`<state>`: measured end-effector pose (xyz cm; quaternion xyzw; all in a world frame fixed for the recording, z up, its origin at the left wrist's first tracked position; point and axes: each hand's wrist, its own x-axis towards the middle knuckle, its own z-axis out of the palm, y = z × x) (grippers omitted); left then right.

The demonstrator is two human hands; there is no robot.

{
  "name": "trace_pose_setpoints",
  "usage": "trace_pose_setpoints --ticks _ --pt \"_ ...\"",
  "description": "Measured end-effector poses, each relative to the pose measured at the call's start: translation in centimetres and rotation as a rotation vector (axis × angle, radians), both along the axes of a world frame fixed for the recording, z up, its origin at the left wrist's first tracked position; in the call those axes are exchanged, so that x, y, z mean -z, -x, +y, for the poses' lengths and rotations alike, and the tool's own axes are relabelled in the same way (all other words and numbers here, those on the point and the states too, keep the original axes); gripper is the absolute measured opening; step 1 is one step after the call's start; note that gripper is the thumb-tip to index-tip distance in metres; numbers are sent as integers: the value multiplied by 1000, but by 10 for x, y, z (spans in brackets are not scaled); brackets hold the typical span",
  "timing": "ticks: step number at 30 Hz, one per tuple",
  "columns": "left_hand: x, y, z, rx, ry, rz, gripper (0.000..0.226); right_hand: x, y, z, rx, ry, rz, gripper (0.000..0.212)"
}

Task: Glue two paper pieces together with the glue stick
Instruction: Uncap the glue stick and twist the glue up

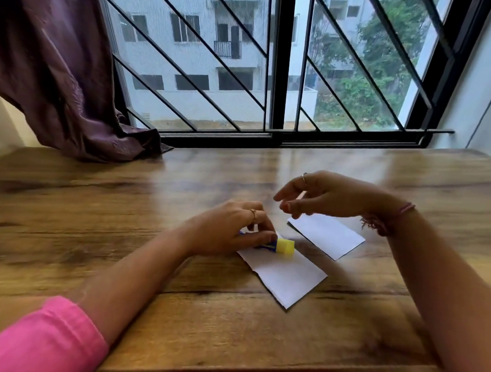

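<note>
- Left hand [230,227]: fingers curled round the glue stick [275,245], gripping its blue body low over the table [95,206].
- Glue stick lies near horizontal; yellow cap [285,247] still on, pointing right, over the top corner of the near paper [285,276].
- Near paper: white, flat on the table, set at a diagonal.
- Far paper [328,235]: white, flat, just right of and behind the near one; the two sit apart, with a strip of wood between.
- Right hand [323,197]: hovers above the far paper's left end, fingers loosely bent, holding nothing; motion blur.
- Pink sleeve [40,340] on left arm; thread band [390,219] on right wrist.
- Window [273,65] and purple curtain [54,70] behind the table.
</note>
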<state>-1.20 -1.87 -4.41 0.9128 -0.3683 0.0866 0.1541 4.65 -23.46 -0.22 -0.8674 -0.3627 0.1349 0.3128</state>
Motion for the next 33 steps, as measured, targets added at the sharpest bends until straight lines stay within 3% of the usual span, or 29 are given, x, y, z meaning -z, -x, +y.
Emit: trace_pose_setpoints --ticks 9,12,17,26,33 --pt "-6 3 9 21 -31 23 31 7 1 -1 10 5 -13 25" --pt "-7 3 9 -10 67 -35 27 7 1 0 24 -56 49 22" --pt "-6 3 7 -87 301 -204 27 3 1 6 67 -257 184 53" --pt "-5 0 4 -137 334 -267 38 2 8 10 87 -374 -17 23" --pt "-4 -1 7 -197 497 -115 31 -7 13 7 75 -275 -485 23"
